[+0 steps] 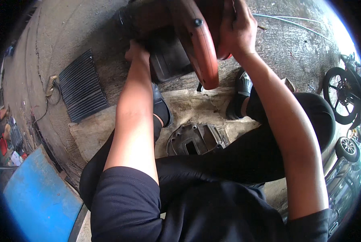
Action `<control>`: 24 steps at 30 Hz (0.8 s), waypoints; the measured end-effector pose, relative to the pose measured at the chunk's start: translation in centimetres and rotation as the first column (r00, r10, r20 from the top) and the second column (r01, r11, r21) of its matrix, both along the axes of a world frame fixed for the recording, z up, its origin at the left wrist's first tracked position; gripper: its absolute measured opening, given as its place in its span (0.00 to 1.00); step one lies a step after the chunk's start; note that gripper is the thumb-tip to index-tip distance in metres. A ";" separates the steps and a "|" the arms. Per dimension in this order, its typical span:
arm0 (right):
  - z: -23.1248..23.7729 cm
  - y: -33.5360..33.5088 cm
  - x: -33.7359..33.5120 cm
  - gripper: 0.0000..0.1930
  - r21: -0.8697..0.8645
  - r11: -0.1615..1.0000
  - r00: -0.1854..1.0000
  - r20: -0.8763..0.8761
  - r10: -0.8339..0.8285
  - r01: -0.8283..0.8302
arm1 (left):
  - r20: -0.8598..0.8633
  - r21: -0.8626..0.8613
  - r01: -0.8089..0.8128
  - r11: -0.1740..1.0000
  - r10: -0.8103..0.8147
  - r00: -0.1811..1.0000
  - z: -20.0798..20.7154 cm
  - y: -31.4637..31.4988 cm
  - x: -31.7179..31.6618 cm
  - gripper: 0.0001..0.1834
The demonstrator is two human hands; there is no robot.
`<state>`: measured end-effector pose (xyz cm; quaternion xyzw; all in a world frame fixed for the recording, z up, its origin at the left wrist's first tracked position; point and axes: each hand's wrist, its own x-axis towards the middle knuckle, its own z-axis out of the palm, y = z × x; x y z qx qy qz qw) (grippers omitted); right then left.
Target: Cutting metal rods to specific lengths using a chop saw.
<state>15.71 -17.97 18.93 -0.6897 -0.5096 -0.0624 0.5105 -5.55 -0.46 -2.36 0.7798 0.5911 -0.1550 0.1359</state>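
Note:
Ahead of me is a machine with an orange-red shell, a curved orange-red handle (204, 52) and a black box-shaped part (169, 56); its top runs out of view and its kind is unclear. My left hand (136, 51) is closed at the left side of the black part, fingers mostly hidden. My right hand (241, 32) grips the right side of the red shell, its fingers pointing away from me. A dirty black cover (194, 139) with a rectangular opening lies between my legs, on a worn tan sheet (188, 101).
On the ground to the left is a black ribbed panel (83, 86), with a small cable block (51, 85) beside it. A blue board (43, 193) stands at lower left. To the right are thin pale rods (285, 18), a motorcycle wheel (340, 94) and a dark car (344, 189).

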 end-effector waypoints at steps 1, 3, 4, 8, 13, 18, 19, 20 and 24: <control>0.3 -0.9 1.0 0.21 -0.006 1.000 0.999 0.035 -0.012 0.012 | 0.139 -0.081 -0.121 0.989 0.132 0.981 0.0 -1.4 1.1 0.28; 2.1 1.6 -2.4 0.20 -0.015 1.000 0.997 -0.081 -0.004 0.003 | -0.562 0.082 0.302 0.950 -0.206 0.801 -3.3 2.6 -12.0 0.28; 0.8 2.3 -2.1 0.19 0.027 0.998 0.997 -0.040 -0.059 0.060 | -0.568 0.108 0.298 0.948 -0.187 0.801 -3.6 3.3 -14.1 0.28; 0.0 1.4 -1.1 0.18 0.016 0.997 0.997 0.009 -0.075 0.075 | -0.134 0.123 -0.040 0.992 0.057 0.989 -2.6 -1.6 -18.8 0.22; -0.9 1.1 0.7 0.27 0.031 0.996 0.992 0.096 -0.082 0.079 | 0.005 -0.141 -0.437 0.888 0.442 0.897 6.6 -4.3 -12.6 0.23; 0.7 1.7 -0.8 0.28 0.028 0.998 0.998 0.040 -0.048 0.047 | 0.985 -0.103 -0.886 0.452 0.173 -0.026 15.5 -6.1 -2.8 0.13; 0.0 1.3 -0.2 0.28 0.022 0.997 0.995 0.059 -0.078 0.077 | 0.988 -0.110 -0.757 0.644 -0.016 -0.157 18.4 -8.7 0.9 0.12; 0.0 0.9 -0.2 0.28 -0.004 0.998 0.997 0.039 -0.069 0.069 | 0.993 -0.054 -0.674 0.737 -0.035 -0.117 20.5 -10.7 3.3 0.11; 0.8 0.7 -1.0 0.26 0.024 0.999 0.999 -0.032 -0.031 0.032 | 0.937 0.336 -0.386 0.859 -0.264 0.228 24.7 -16.9 9.0 0.18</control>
